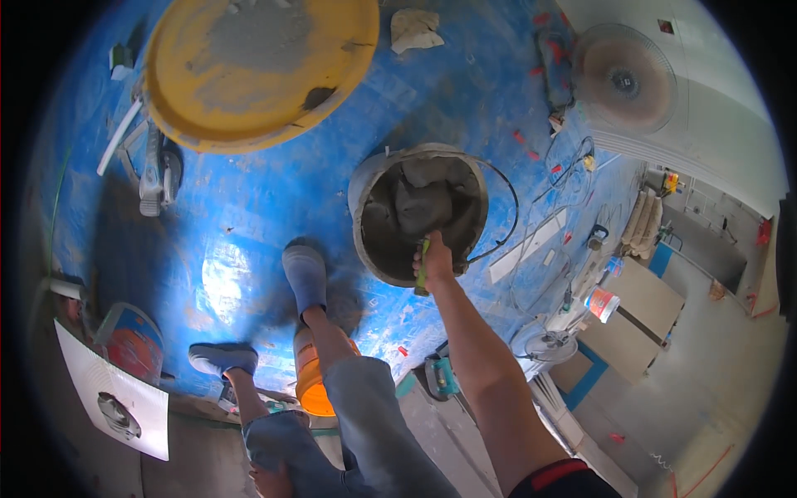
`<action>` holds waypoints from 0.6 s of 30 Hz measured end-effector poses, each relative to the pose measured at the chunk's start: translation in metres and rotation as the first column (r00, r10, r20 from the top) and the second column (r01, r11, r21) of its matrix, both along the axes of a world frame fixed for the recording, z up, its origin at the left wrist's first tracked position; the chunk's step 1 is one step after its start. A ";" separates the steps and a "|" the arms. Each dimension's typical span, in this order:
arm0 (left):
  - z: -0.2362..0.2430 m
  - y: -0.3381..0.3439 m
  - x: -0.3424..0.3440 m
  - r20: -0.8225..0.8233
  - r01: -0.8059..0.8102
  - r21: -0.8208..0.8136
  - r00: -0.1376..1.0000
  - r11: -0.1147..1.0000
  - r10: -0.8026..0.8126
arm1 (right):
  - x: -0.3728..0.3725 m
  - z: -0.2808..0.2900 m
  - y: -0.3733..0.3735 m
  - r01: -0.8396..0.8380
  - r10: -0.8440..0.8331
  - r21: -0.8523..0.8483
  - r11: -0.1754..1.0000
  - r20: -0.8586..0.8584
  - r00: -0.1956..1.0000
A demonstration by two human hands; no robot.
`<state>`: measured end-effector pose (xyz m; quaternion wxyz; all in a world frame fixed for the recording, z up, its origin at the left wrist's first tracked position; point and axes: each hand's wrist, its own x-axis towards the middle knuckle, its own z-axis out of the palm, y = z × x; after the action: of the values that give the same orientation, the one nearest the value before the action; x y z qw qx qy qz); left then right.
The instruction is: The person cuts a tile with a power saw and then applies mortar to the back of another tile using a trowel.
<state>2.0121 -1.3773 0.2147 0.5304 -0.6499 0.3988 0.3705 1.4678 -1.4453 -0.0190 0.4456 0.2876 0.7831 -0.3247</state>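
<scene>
Tool (422, 270) in right hand (440, 259), bucket (374, 236) beneath, left hand (271, 481) well apart

No text readable (too blurred).

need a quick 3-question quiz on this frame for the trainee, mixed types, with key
1. Multiple choice: what is the right hand gripping?
A) a sponge
B) a green-handled tool
C) a paint roller

2. True or false: the grey bucket at that hand holds clear water.

3. Count: how many of the person's shoes are visible?

Key:
1. B
2. False; it holds grey paste.
3. Two
</scene>
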 end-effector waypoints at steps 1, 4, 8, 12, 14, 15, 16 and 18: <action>0.003 -0.001 0.010 -0.102 0.049 -0.031 0.993 0.998 -0.052 | 0.006 0.002 -0.008 0.016 -0.016 -0.010 1.000 0.007 1.000; -0.004 -0.004 0.031 -0.192 0.018 0.051 0.981 0.999 -0.008 | 0.014 0.006 -0.023 0.163 -0.156 -0.127 0.978 0.059 0.986; -0.006 -0.015 0.022 -0.087 0.137 0.107 0.988 0.985 -0.128 | 0.002 0.014 -0.014 0.168 -0.159 -0.215 0.962 0.057 0.986; -0.006 -0.014 0.030 -0.113 0.200 0.050 0.975 0.979 -0.193 | 0.004 0.025 -0.020 0.133 -0.127 -0.276 0.952 0.042 0.991; -0.009 0.001 0.051 -0.088 0.258 0.015 0.963 0.966 -0.255 | 0.008 0.026 -0.018 0.124 -0.121 -0.297 0.947 0.030 0.992; -0.013 0.016 0.075 -0.052 0.297 -0.105 0.951 0.949 -0.304 | 0.013 0.025 -0.019 0.109 -0.109 -0.318 0.942 0.018 0.994; -0.015 0.022 0.084 -0.021 0.336 -0.216 0.937 0.917 -0.348 | 0.014 0.025 -0.015 0.113 -0.112 -0.315 0.942 0.023 0.993; -0.016 0.026 0.097 -0.022 0.320 -0.221 0.943 0.921 -0.333 | 0.016 0.024 -0.008 0.088 -0.100 -0.337 0.937 -0.017 0.995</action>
<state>2.1091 -1.3516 0.1982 0.4996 -0.6165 0.5544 0.2508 1.4838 -1.4534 0.0051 0.4588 0.2390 0.7091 -0.4791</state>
